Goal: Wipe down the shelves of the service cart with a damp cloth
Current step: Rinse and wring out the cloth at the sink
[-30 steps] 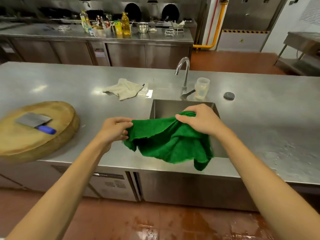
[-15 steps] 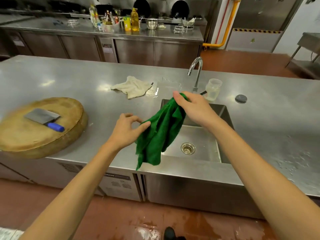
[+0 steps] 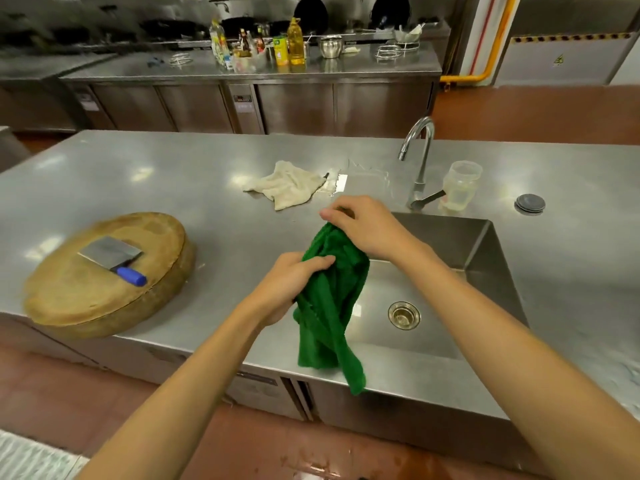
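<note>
A green cloth (image 3: 329, 317) hangs bunched in a long strip over the left rim of the steel sink (image 3: 485, 244). My right hand (image 3: 363, 226) grips its top end, fingers curled round the fabric. Lower down, my left hand (image 3: 294, 282) grips the cloth's middle from the left side. The cloth's lower tail dangles past the counter's front edge. No service cart is in view.
A curved tap (image 3: 419, 157) and a clear plastic cup (image 3: 460, 185) stand behind the sink. A beige rag (image 3: 287, 185) lies on the steel counter (image 3: 138, 181). A round wooden chopping block (image 3: 107, 275) holds a cleaver (image 3: 114, 256). Bottles stand on the far counter (image 3: 263, 46). The floor looks wet.
The cloth went from spread wide between both hands to a gathered hanging strip. My left hand let go, opened, then closed round the cloth's middle. The view shifted left and down.
</note>
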Motion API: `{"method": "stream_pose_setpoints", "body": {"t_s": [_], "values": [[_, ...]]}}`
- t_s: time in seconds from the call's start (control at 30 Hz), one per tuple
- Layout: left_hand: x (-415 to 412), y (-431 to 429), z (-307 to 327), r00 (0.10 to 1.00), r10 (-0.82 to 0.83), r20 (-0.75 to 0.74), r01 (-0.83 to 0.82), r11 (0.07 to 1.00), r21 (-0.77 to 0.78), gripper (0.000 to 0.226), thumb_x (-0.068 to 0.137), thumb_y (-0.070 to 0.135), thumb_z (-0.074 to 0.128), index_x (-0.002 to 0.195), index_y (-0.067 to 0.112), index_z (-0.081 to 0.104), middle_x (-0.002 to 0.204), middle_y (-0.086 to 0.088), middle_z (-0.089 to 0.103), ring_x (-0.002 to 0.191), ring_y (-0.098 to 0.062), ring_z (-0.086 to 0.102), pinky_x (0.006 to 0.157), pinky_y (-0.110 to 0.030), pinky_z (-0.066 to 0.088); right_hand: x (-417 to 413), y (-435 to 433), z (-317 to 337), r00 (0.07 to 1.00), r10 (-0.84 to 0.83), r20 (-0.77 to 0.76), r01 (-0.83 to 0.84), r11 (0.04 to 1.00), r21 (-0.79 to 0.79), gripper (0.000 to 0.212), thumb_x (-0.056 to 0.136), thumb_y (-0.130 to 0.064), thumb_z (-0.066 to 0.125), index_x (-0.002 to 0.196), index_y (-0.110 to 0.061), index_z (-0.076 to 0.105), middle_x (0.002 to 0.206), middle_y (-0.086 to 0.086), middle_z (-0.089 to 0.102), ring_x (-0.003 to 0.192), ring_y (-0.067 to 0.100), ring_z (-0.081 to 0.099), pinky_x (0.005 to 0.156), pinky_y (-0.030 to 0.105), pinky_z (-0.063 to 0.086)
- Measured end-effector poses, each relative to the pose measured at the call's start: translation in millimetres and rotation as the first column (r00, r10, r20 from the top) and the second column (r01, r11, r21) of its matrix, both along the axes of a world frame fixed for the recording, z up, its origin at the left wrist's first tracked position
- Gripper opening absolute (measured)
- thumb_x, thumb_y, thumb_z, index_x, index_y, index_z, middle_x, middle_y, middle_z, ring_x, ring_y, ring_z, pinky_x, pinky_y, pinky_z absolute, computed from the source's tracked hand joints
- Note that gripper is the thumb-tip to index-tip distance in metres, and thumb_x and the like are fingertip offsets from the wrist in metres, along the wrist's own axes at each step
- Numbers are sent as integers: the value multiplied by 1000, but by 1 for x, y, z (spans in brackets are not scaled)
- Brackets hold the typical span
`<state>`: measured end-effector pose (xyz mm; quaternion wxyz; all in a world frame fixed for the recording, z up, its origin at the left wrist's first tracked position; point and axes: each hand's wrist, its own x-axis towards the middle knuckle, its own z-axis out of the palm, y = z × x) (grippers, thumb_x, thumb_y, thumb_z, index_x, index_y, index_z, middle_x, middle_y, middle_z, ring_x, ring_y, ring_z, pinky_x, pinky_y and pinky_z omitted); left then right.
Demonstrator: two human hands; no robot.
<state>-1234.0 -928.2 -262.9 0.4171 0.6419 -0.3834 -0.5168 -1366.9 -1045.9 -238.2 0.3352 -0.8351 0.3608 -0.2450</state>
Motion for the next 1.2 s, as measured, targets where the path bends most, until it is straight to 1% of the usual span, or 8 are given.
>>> {"method": "stream_pose_setpoints", "body": {"t_s": [0.13,0.3,0.43,0.57,0.7,0.87,1.07,1.2], "values": [[3,-2,0,935,121,-333,-95,991,93,33,97,21,56,121,0,65,116,-19,71,107,-33,69,99,-46,51,-17,-17,-15,1000,-10,-5,11,996,93,33,100,-44,47,115,-18,61,95,-7,69,89,7,64,81,28,50],[18,-9,-1,733,262,-628,-254,962,104,40,93,12,49,129,-3,58,125,-24,65,113,-37,65,98,-46,52,-49,-18,-46,978,87,-189,-3,915,404,64,98,-59,37,72,-10,69,66,2,71,62,13,69,67,26,56],[21,-20,7,656,257,-710,-293,953,75,42,92,13,47,131,-2,57,129,-23,62,111,-35,64,97,-46,53,-50,-11,-81,881,350,-318,-45,732,680,90,80,-82,25,103,-10,73,98,3,77,91,15,73,88,32,57],[23,-33,14,630,196,-751,-270,963,25,51,92,14,46,140,-3,47,136,-22,52,123,-35,51,115,-48,34,-32,-7,-103,984,174,-26,-71,527,847,89,80,-83,29,125,-14,62,122,8,69,111,19,67,99,36,51],[35,-42,19,599,144,-788,-255,967,-17,62,93,31,53,147,3,42,145,-17,46,136,-30,42,120,-47,25,-14,-4,-110,989,-62,132,-97,388,916,57,94,-57,50,117,-8,66,112,15,72,96,23,71,92,36,55],[63,-44,24,745,126,-655,-193,981,-30,57,99,48,41,136,9,59,138,-17,58,129,-32,55,109,-48,40,6,-1,-112,921,-349,171,-45,341,939,11,91,-15,65,97,-8,72,92,7,73,77,12,67,71,27,54],[119,-41,32,980,83,-181,-87,996,-11,46,100,44,40,111,11,70,112,-10,74,103,-24,71,96,-40,48,3,-11,-94,897,-429,103,234,661,713,13,88,-25,70,98,-20,77,101,-3,75,96,11,68,79,21,51],[156,-46,33,993,115,-14,-114,993,32,38,99,42,44,102,13,69,103,-6,76,104,-23,68,101,-41,45,6,-19,-72,710,-604,362,137,623,770,25,101,-24,51,103,-5,67,100,7,74,98,20,69,84,29,51]]}}
